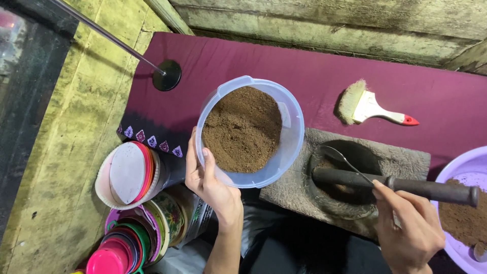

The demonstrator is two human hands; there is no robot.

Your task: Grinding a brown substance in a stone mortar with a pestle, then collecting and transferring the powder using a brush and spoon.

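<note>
My left hand [209, 178] grips the near rim of a clear plastic tub [291, 133], tilted and filled with brown powder [242, 129], held above the maroon cloth. My right hand [407, 227] holds a metal spoon [339, 155] whose bowl reaches into a stone mortar [406, 160]. A dark stone pestle [421, 189] lies across the mortar's hollow, just above my right hand's fingers. Some brown residue shows inside the hollow.
A white-handled brush [366, 106] lies on the maroon cloth [406, 86]. A lilac bowl [464, 167] with brown powder sits at the right edge. Stacked lids and plates [129, 172] and coloured cups [114, 251] stand at left. A metal rod on a black base [167, 75] stands behind.
</note>
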